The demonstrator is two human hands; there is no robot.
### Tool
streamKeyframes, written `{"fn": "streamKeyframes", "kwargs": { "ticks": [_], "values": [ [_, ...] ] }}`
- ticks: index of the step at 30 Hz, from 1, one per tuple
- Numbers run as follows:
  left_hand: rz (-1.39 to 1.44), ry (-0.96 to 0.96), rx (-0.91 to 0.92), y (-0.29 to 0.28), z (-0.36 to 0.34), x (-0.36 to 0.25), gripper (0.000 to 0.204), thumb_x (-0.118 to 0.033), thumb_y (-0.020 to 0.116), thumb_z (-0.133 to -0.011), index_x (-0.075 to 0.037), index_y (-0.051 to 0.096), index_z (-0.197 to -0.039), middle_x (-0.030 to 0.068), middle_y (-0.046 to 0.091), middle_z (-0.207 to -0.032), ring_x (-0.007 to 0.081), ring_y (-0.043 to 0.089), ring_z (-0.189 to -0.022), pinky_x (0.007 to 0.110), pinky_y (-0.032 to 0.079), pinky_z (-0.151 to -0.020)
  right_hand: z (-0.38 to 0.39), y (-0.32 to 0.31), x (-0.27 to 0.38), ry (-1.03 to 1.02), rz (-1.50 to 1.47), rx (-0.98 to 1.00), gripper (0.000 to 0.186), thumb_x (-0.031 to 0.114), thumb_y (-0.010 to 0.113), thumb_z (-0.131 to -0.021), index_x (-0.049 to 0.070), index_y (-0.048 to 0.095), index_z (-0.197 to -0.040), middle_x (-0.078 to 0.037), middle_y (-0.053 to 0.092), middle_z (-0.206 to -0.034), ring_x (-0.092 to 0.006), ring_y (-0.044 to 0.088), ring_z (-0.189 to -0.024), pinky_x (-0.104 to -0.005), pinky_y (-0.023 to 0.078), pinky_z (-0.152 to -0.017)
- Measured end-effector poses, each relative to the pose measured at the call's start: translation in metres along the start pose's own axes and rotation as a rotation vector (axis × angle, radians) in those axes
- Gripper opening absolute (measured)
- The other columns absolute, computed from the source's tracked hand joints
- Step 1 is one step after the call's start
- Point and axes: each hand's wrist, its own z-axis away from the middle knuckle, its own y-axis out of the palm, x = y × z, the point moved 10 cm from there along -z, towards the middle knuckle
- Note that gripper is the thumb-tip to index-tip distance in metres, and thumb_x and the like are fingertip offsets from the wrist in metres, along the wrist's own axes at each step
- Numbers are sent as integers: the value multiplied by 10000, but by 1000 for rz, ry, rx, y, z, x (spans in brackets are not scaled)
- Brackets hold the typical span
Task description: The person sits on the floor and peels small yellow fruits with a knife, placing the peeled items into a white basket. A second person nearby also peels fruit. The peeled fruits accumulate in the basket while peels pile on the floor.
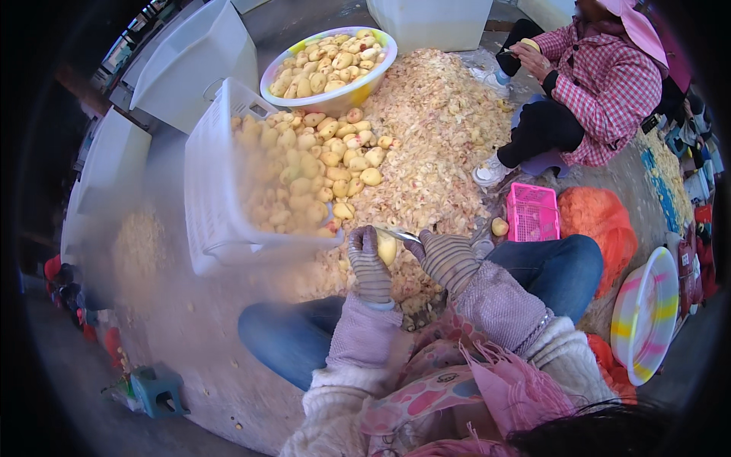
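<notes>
My left hand (pixel 368 266), in a striped glove, grips a pale yellow potato (pixel 386 247) over the heap of peelings (pixel 419 137). My right hand (pixel 443 261), gloved alike, holds a metal peeling tool (pixel 395 233) against the potato's top. Just beyond my hands, to the left, a white plastic crate (pixel 202 198) lies tilted, with many potatoes (pixel 344 152) spilling out onto the peelings. Part of the crate and the floor to its left looks hazy.
A co-worker (pixel 598 99) sits at the upper right holding a potato. Around are a basin of potatoes (pixel 327 68), white tubs (pixel 194 61), a pink basket (pixel 531 213), orange mesh sacks (pixel 598 232), a multicolored basin (pixel 640 312) and a teal stool (pixel 158 392).
</notes>
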Motion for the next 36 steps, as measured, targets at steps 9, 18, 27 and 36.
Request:
{"fn": "streamKeyframes", "kwargs": {
  "ticks": [9, 18, 27, 36],
  "values": [
    [436, -638, 105, 6, 13, 55, 540, -560, 610, -859, -61, 612, -1063, 95, 647, -929, 201, 619, -825, 315, 531, -705, -14, -9, -49, 122, -44, 69, 475, 459, 454, -964, 16, 620, -925, -217, 651, -762, -382, 648, -746, -477, 488, -712],
    [741, -886, 314, 43, 37, 48, 640, -580, 592, -841, -23, 580, -1156, 178, 638, -969, 293, 620, -780, 355, 532, -626, 8, -37, -17, -130, 41, 99, 487, 498, 478, -936, 22, 573, -970, -197, 649, -849, -361, 652, -796, -483, 494, -700],
    [680, -719, 351, 46, 26, 24, 537, -506, 578, -888, -109, 553, -1249, 200, 647, -1024, 265, 664, -800, 376, 577, -673, -3, -15, -26, -42, -29, 129, 419, 438, 492, -952, 25, 555, -918, -182, 632, -723, -375, 637, -717, -477, 485, -665],
    [619, -945, 54, 23, 37, 61, 343, -393, 651, -831, -71, 638, -949, 112, 673, -853, 262, 646, -748, 404, 555, -658, 17, 9, 36, -459, 2, 208, 436, 454, 529, -919, 20, 562, -914, -157, 619, -746, -361, 624, -660, -474, 486, -627]
  ]
}}
